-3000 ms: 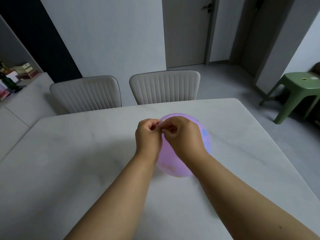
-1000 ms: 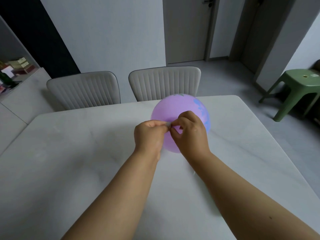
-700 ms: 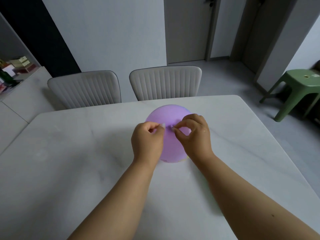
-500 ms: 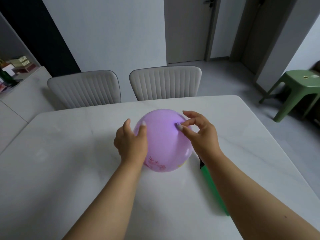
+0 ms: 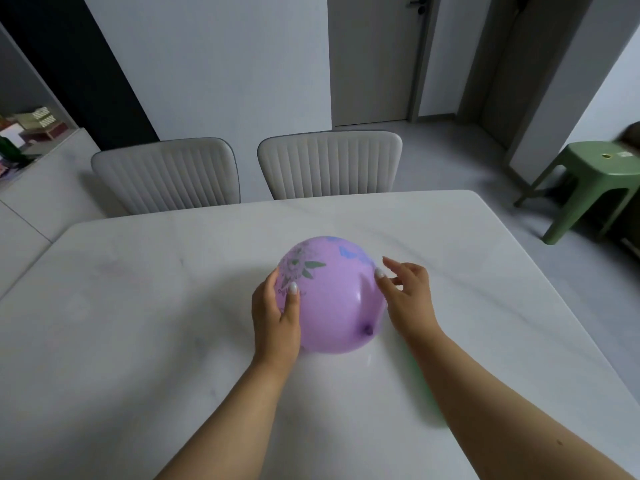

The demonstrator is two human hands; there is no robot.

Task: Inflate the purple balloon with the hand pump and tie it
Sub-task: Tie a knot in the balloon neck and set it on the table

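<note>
The inflated purple balloon (image 5: 332, 299), printed with flowers and butterflies, rests on the white marble table (image 5: 138, 323). Its tied knot (image 5: 367, 329) faces me at the lower right. My left hand (image 5: 277, 317) cups the balloon's left side, thumb and fingers pressed on it. My right hand (image 5: 407, 296) is at the balloon's right side with fingers spread, one fingertip touching the skin. The green hand pump (image 5: 427, 400) lies on the table under my right forearm; only a blurred green strip of it shows.
Two pale ribbed chairs (image 5: 329, 164) stand at the table's far edge. A green plastic stool (image 5: 588, 181) is on the floor to the right. A counter with boxes (image 5: 38, 123) runs along the left wall.
Both hands pinched the balloon's neck a second ago. They have let go of it and spread to the balloon's sides, and the balloon has turned so its knot faces me.
</note>
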